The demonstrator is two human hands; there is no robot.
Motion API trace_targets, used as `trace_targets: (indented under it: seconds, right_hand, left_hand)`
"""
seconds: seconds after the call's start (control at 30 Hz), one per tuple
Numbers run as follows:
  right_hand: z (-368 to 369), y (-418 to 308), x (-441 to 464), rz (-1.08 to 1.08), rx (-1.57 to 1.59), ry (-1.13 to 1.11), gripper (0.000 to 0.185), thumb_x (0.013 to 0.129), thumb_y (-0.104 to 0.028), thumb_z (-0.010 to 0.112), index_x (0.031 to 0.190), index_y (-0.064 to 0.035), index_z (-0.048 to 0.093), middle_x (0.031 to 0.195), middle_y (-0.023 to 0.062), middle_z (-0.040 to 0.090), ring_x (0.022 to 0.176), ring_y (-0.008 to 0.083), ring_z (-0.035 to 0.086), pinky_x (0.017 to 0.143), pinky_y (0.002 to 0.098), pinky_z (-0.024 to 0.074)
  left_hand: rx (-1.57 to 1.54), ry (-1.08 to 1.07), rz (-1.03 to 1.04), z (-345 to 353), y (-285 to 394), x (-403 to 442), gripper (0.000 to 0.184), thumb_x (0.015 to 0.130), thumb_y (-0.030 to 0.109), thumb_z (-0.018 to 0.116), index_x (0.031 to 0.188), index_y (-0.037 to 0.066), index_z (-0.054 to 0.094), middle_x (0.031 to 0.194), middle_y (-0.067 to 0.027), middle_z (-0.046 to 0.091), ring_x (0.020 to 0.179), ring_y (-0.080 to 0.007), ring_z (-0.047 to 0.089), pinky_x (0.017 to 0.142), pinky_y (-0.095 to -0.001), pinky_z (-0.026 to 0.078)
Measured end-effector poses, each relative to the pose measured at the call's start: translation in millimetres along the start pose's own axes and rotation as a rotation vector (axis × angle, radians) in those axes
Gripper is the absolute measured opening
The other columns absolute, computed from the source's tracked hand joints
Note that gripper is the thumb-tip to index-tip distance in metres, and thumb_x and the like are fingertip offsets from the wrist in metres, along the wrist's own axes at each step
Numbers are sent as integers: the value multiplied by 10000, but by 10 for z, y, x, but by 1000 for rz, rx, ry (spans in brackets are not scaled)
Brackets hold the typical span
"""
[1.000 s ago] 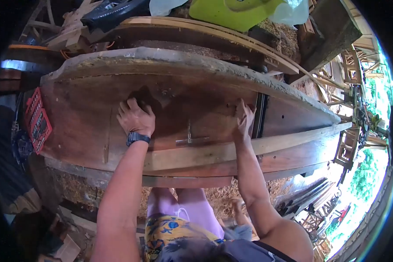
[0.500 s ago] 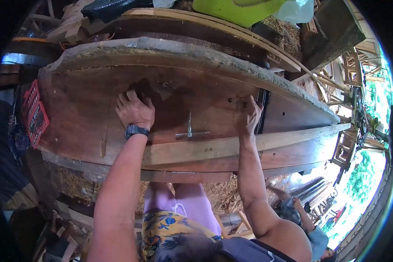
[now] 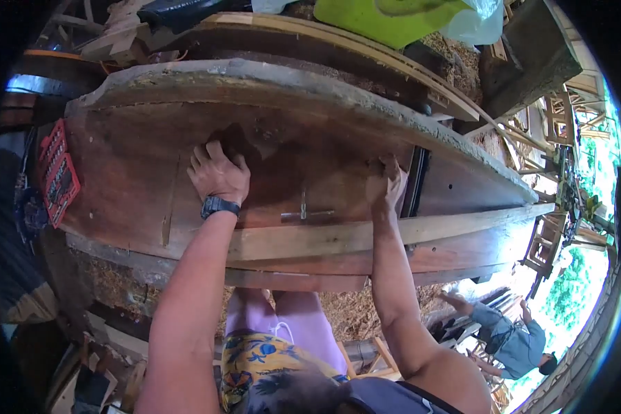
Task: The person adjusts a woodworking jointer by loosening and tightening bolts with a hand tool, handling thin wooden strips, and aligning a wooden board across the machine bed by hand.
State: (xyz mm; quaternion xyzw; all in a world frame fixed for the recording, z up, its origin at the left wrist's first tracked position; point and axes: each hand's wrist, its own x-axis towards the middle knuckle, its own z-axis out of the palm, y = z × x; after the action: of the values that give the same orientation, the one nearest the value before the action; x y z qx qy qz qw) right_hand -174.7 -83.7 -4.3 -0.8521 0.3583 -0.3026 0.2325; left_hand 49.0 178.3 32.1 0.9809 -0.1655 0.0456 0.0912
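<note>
My left hand (image 3: pixel 219 172), with a watch (image 3: pixel 219 206) on its wrist, rests on the reddish-brown wooden slab (image 3: pixel 127 179), fingers apart and holding nothing visible. Farther right, my right hand (image 3: pixel 388 185) is over the slab close to a black strip (image 3: pixel 415 183). Its fingers are bent together, and what they hold, if anything, is too small to make out. Between my hands lies a metal T-shaped tool (image 3: pixel 305 214). A small dark heap of bits (image 3: pixel 269 129) sits beyond it, near the slab's far side.
A red case (image 3: pixel 59 176) of bits stands at the slab's left end. A long pale board (image 3: pixel 310 239) runs along the near side. Beyond the slab are timber strips (image 3: pixel 338 45) and a green container (image 3: pixel 386 19). Another person (image 3: pixel 514 338) is at the lower right, apart from my hands.
The person at the lower right has come more fully into view. My right hand shifts slightly at the same part of the slab. My left hand stays on the wood.
</note>
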Motion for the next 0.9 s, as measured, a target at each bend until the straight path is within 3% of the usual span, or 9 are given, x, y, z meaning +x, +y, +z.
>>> trace_targets:
  seconds: [0.1,0.17,0.2,0.27,0.33,0.37,0.57,0.63,0.9]
  right_hand:
    - [-181,-636,201,79,37,14,150,858,-169,676,892,-23,676,786,160,712,672,324,673,652,401,503]
    - [-40,-441,154,-126,-152,46,126,865,-151,661,885,-27,664,786,157,709,673,332,672,650,402,503]
    - [-2,-221,67,-223,-261,62,114,868,-142,654,882,-28,658,785,156,708,674,336,671,648,402,503]
    - [25,118,99,-158,-84,-14,32,864,-76,646,885,-52,639,780,155,686,716,355,660,708,412,476]
    - [-290,-565,229,5,-82,-101,53,843,-79,665,870,-79,619,755,121,657,780,363,637,826,439,421]
    - [-346,-535,239,-59,-124,-114,21,856,-97,635,868,-87,620,765,105,657,807,349,635,836,433,408]
    - [-409,-615,354,-272,-218,-62,148,868,-101,681,759,-69,585,683,100,610,680,343,605,755,411,420]
    - [-341,-320,336,-333,-186,-88,131,863,-106,683,768,-73,598,705,100,619,717,334,607,798,405,401]
    - [-472,-689,372,-216,-179,-238,114,888,-166,636,890,-52,631,812,138,654,790,358,627,849,447,390]
  left_hand:
    - [8,-26,-5,-21,-22,17,456,827,323,684,1155,48,529,1232,-281,562,1142,-440,552,945,-556,430]
    - [-18,-138,-66,-62,-4,-1,502,845,333,676,1220,47,505,1312,-305,531,1236,-463,511,1024,-571,408]
    - [-11,-97,-35,-56,-14,-57,490,833,327,684,1199,48,513,1273,-283,544,1195,-449,527,984,-563,418]
    - [-5,15,20,14,-45,-24,467,810,315,699,1155,51,528,1194,-238,570,1114,-422,559,905,-548,438]
    - [17,45,31,42,-53,-50,477,807,318,704,1160,53,522,1180,-232,568,1104,-420,561,899,-546,440]
    - [30,71,28,57,-48,-33,483,805,319,706,1163,55,520,1173,-229,567,1099,-419,562,896,-545,440]
    - [-14,18,3,33,-45,-26,483,811,335,697,1162,51,526,1181,-239,566,1105,-420,563,903,-537,444]
    - [8,35,21,30,-56,-26,476,817,339,691,1154,46,527,1186,-247,569,1108,-421,564,905,-538,444]
    - [27,36,16,21,-40,-15,455,832,331,680,1147,37,534,1190,-255,581,1112,-417,568,908,-535,446]
